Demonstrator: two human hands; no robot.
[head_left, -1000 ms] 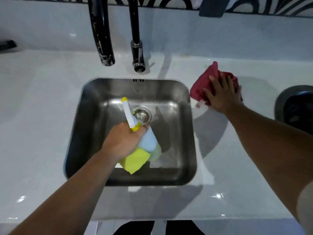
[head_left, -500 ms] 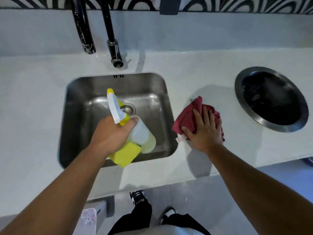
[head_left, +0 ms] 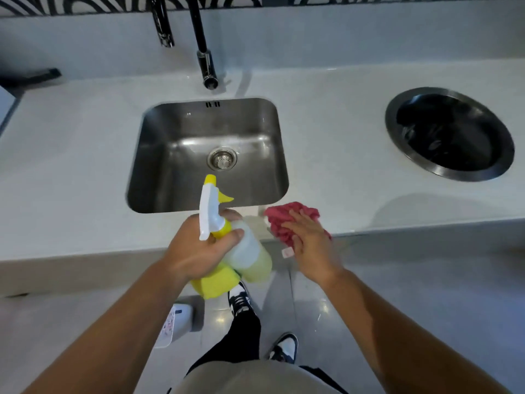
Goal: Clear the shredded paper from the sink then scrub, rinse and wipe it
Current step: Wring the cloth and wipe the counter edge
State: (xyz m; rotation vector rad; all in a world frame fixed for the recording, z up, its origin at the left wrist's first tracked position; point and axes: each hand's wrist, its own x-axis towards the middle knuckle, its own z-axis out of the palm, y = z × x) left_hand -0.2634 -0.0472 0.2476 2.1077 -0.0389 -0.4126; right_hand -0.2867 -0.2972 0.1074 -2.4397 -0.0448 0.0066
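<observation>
The left hand (head_left: 196, 248) clenches round the neck of a translucent plastic spray bottle (head_left: 250, 251) with yellowish liquid and a white-and-yellow trigger head, and holds a yellow rectangular sponge (head_left: 216, 284) beneath it, both out past the front edge of the white countertop (head_left: 71, 166). The right hand (head_left: 309, 245) lies released, fingers straight and flat on a crumpled red cloth (head_left: 285, 220) at that edge, just right of the bottle. Beyond them the square stainless steel sink (head_left: 159, 166) shows its shiny floor and round drain strainer (head_left: 222, 158), under a black tap (head_left: 205, 55)
</observation>
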